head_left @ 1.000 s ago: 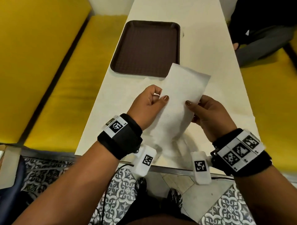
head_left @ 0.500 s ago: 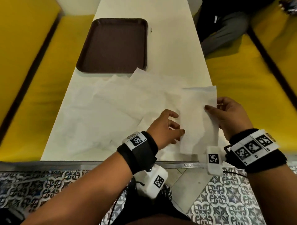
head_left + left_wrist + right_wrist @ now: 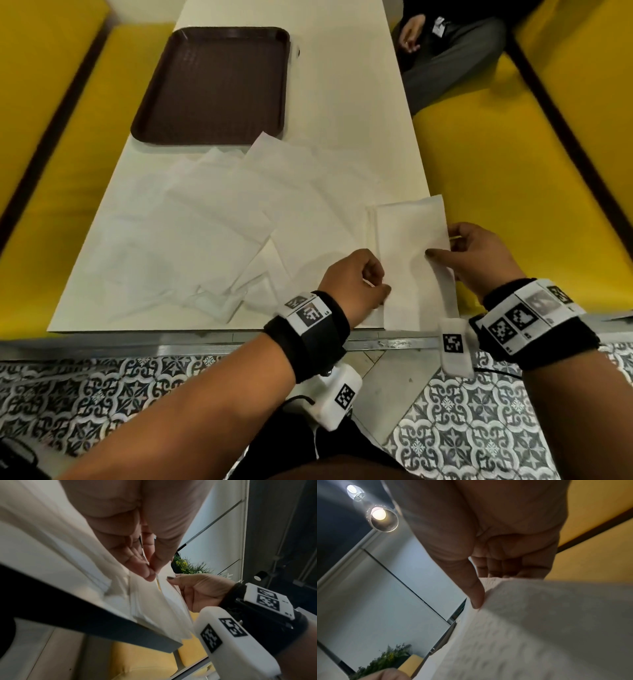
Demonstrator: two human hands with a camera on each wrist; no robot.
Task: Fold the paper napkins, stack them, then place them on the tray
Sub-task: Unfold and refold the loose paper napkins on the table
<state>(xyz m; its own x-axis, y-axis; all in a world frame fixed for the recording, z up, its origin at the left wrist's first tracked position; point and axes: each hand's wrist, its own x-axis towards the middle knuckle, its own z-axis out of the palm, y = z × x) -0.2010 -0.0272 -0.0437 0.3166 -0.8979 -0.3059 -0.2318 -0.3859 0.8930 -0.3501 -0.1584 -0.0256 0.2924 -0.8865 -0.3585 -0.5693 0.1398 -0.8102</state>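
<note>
**Folded napkin comes down on the stack**

Both hands pinch one long, white, folded paper napkin at the white table's near right corner: left hand at its near-left edge, right hand at its right edge, apparently squaring it over folded ones beneath. Unfolded white napkins lie beside; the brown plastic tray waits beyond.

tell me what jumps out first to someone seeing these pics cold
Two hands meet at the near right corner of the pale table: the left hand and right hand pinch a folded napkin over a small stack there. Loose napkins sprawl across the middle of the table. Beyond them sits a brown tray with nothing on it, between bright yellow benches.
</note>
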